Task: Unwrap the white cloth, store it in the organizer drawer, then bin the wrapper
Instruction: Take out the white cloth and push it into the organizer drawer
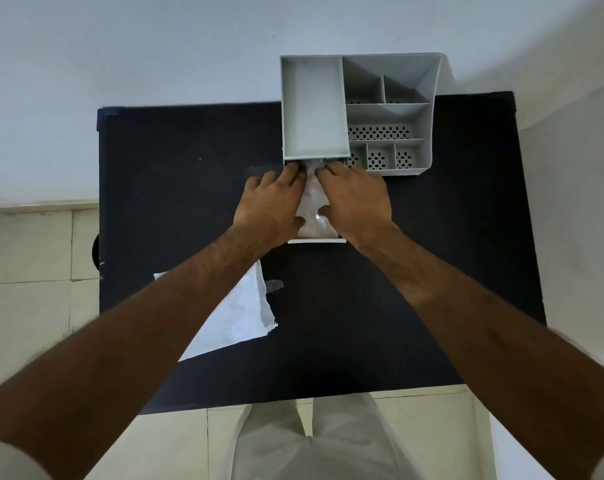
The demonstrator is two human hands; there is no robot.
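A grey organizer (390, 112) stands at the back of the black table (432, 271). Its drawer (317, 240) is pulled out toward me below the left compartment. The white cloth (312, 206) lies inside the drawer. My left hand (271, 202) and my right hand (357, 199) rest palm down on the cloth, one on each side, fingers reaching toward the organizer's body. They cover most of the cloth. The white wrapper (238, 313) lies flat on the table near me, partly under my left forearm.
A small strip of clear tape (274, 285) lies on the table beside the wrapper. The organizer's right half has several small perforated compartments. The table stands against a white wall, with tiled floor on the left and in front. No bin is in view.
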